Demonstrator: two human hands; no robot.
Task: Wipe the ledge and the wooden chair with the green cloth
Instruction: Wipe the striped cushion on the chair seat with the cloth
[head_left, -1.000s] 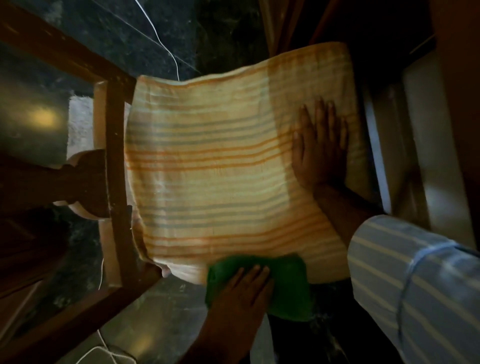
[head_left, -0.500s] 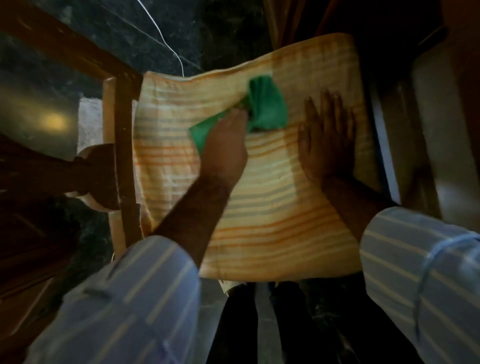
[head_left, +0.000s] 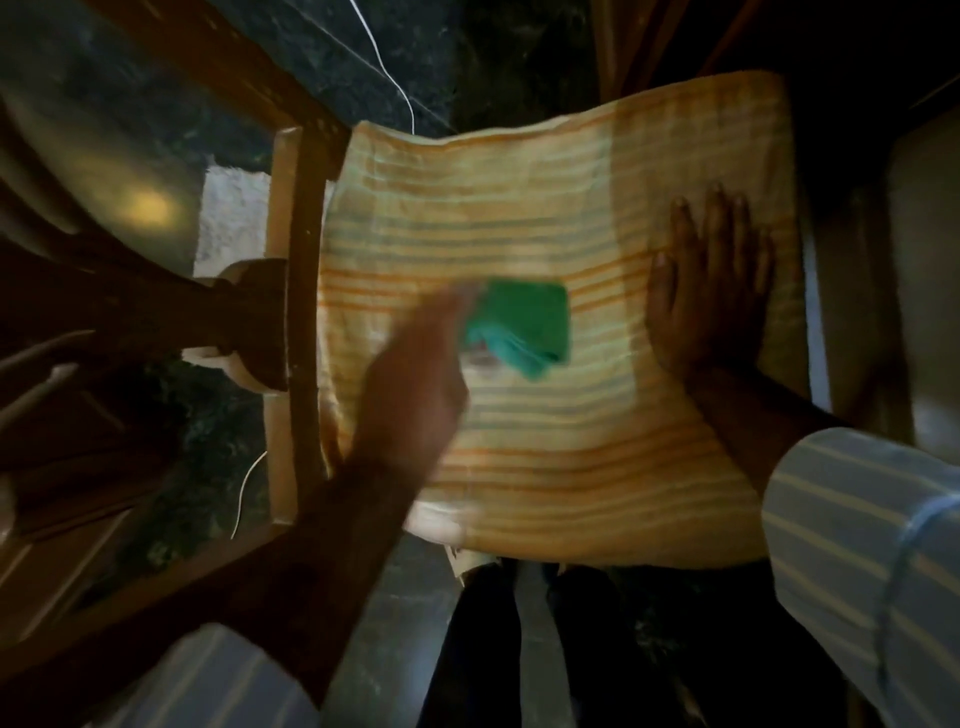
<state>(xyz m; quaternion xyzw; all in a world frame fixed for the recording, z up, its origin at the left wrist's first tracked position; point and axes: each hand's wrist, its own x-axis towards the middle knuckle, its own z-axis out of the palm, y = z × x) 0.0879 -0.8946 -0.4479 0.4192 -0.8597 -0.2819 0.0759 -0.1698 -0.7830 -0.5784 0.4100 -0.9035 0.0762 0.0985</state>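
Note:
I look straight down on a wooden chair (head_left: 296, 291) whose seat carries a striped orange and cream cushion (head_left: 545, 218). My left hand (head_left: 415, 384), blurred by motion, is shut on the bunched green cloth (head_left: 524, 322), which lies against the middle of the cushion. My right hand (head_left: 711, 280) rests flat, fingers spread, on the cushion's right side. Both arms wear pale striped sleeves. No ledge can be made out with certainty.
The dark wooden chair frame and armrest (head_left: 244, 317) run along the left. A thin white cable (head_left: 389, 78) lies on the dark marble floor (head_left: 156, 104). A pale surface (head_left: 924, 260) borders the right. My legs (head_left: 483, 649) stand at the cushion's near edge.
The left hand swept the green cloth from the cushion's near edge up to its far part, then back toward the middle. The right hand stayed flat on the cushion.

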